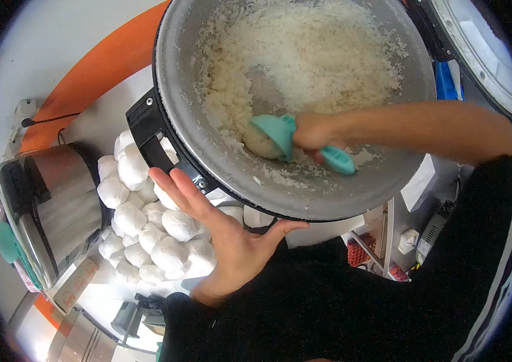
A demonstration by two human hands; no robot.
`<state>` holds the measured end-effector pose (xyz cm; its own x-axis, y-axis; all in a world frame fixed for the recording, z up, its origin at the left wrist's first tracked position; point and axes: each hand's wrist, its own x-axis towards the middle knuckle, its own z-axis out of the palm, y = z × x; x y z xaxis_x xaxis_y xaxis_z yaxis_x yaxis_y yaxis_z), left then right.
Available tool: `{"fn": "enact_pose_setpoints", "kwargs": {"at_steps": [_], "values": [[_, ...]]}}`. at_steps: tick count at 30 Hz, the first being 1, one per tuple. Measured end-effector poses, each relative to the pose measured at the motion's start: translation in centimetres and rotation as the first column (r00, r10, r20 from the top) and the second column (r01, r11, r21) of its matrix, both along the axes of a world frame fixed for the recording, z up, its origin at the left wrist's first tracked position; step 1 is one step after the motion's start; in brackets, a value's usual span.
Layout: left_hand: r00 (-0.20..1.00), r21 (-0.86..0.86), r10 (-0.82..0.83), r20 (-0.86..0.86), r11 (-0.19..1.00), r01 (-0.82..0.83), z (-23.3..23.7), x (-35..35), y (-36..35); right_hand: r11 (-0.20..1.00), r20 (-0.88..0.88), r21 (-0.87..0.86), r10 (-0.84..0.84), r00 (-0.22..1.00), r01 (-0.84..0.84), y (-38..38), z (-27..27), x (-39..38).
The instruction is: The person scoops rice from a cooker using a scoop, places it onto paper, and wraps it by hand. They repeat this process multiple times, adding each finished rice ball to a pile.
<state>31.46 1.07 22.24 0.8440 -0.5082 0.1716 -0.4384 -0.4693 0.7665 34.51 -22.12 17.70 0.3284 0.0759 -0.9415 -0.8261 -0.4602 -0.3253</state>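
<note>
A large round metal pot [178, 63] holds cooked white rice [316, 36], with a bare patch of its bottom showing near the middle. My right hand [313, 130] grips the handle of a teal rice scoop [275, 128], whose bowl is down in the rice near the pot's front wall and looks filled with rice. My left hand [232, 241] is spread against the outside of the pot. Its fingertips are by the black side handle [147, 123] and its thumb lies under the rim; the fingers are not wrapped round anything.
Many white, round wrapped bundles [168, 247] are piled left of the pot. A steel cooker [78, 199] stands farther left, with a teal utensil [7, 241] at its side. The hinged lid [479, 54] is raised at right. A wall socket [26, 108] has a black cable.
</note>
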Motion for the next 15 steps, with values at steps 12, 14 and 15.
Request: {"fn": "enact_pose_setpoints", "kwargs": {"at_steps": [12, 14, 15], "values": [[0.996, 0.038, 0.031, 0.078, 0.999, -0.034, 0.4, 0.0, -0.5, 0.909, -0.017, 0.376, 0.198, 0.98, -0.177, -2.4, 3.4, 1.1], [0.997, -0.023, 0.016, 0.07, 1.0, -0.014, 0.6, -0.2, -0.4, 0.873, -0.114, 0.482, 0.147, 0.983, -0.075, -4.3, 4.9, 0.7], [0.998, -0.058, 0.016, 0.067, 0.998, -0.012, 0.6, -0.3, -0.4, 0.86, -0.131, 0.507, 0.148, 0.98, -0.062, -5.3, 6.5, 0.5]]}}
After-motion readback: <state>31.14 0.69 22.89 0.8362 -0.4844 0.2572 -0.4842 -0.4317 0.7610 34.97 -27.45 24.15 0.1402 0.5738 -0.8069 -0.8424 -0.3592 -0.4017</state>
